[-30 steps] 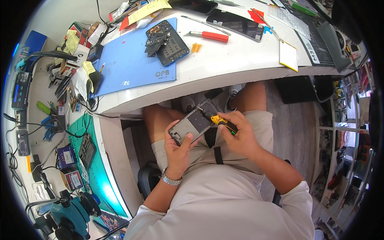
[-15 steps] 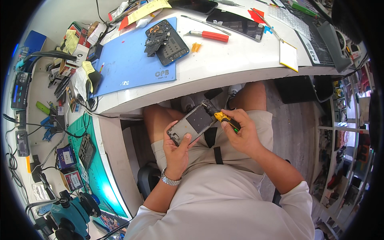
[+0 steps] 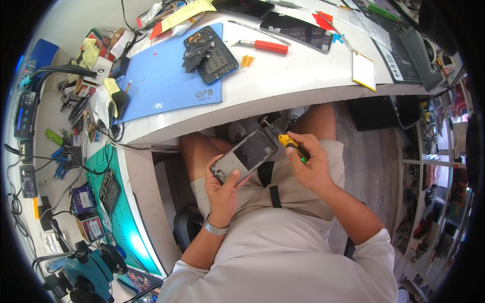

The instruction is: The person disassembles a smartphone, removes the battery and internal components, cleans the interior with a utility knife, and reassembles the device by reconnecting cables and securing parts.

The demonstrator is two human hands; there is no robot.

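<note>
My left hand [image 3: 222, 189] grips the lower left end of a grey phone frame [image 3: 244, 154], thumb on its face. The frame is tilted over my lap; a dark rectangle covers much of its upper part, and pale specks lie on it. My right hand [image 3: 309, 159] is closed around a small yellow-and-black rotary tool [image 3: 293, 146] with green lights. Its thin metal shaft reaches up and left, its tip just off the frame's upper right end.
On the white bench [image 3: 262, 70] ahead lie a blue mat [image 3: 166, 76], an opened phone [image 3: 218, 60], a red-handled craft knife [image 3: 270, 47] and a dark screen [image 3: 298, 31]. A teal microscope [image 3: 88, 270] stands at lower left. Under the bench sits a black bin [image 3: 374, 113].
My right hand has drawn the rotary tool slightly right and down, so its tip has come away from the phone frame's upper end. The left hand keeps its hold almost unmoved.
</note>
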